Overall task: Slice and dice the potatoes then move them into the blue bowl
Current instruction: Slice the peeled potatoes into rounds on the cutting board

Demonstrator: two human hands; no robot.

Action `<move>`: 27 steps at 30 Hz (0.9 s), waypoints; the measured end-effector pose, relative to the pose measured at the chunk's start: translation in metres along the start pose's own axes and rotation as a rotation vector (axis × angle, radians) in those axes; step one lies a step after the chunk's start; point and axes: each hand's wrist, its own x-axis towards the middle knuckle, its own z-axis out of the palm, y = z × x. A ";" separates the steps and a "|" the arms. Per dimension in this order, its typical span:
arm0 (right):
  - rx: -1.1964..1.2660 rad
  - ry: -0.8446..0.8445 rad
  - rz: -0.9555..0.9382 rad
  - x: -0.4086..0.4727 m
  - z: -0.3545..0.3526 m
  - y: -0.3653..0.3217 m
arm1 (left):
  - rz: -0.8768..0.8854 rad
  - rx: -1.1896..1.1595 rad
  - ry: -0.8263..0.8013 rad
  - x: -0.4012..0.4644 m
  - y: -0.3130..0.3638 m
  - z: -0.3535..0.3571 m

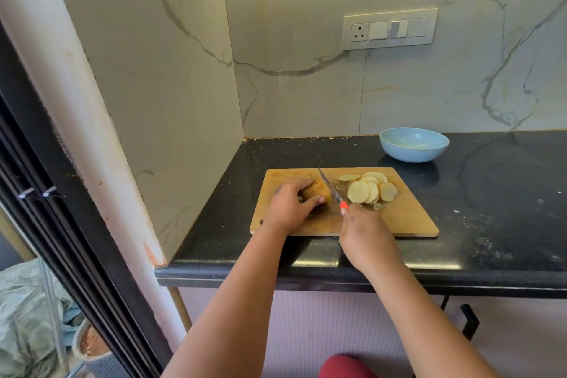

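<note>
Under left hand [288, 205]: potato [317, 192]

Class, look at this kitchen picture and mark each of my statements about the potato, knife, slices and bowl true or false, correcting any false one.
1. The left hand holds the unsliced potato piece on the cutting board. True.
2. The blue bowl is full of slices. False: no potato is in it.
3. The right hand grips a knife with a red handle. True.
4. The potato slices lie left of the blade. False: they lie to its right.
5. The bowl stands on the board. False: it stands on the black counter behind it.
</note>
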 end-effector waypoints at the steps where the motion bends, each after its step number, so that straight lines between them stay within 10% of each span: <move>1: -0.006 -0.011 0.003 0.000 -0.001 0.000 | -0.002 0.008 -0.004 0.000 0.001 0.000; 27: -0.015 -0.216 0.199 0.018 -0.014 -0.027 | -0.007 0.009 0.015 0.004 0.000 0.004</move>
